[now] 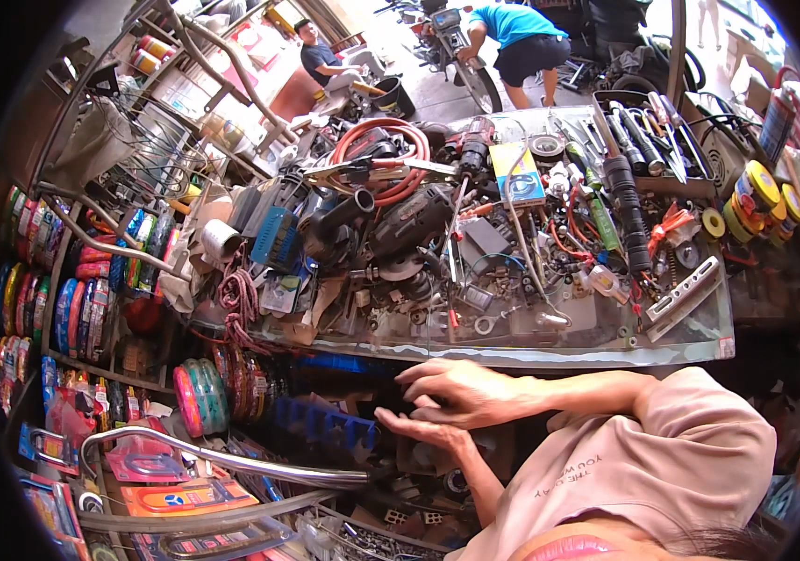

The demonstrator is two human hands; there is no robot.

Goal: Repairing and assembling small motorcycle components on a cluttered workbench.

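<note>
Leftmost, ring-shaped goods (62, 313) are stacked on a rack, wrapped in bright printed sleeves whose lettering is too small to be read; some are shaded by the dark fisheye rim. Lower down, a printed label is borne by an orange packet (185, 497), seen just below a bent chrome bar (260, 465). Farther right, a blue plastic tray (321, 428) is sunk in shadow below the edge of the glass-topped bench (512, 353), its contents hard to make out. Near the tray, the left hand (426, 430) is held with fingers extended and unclosed, its palm partly covered by the right hand (465, 393), whose fingers are loosely bent; whether anything small is pinched there cannot be told. On the bench, a yellow-and-blue printed box (518, 175) is partly crossed by a thin cord. Dark lettering is carried upside down on a pale shirt (624, 458). Rightmost, yellow-labelled rolls (761, 185) are clustered, their print blurred.
</note>
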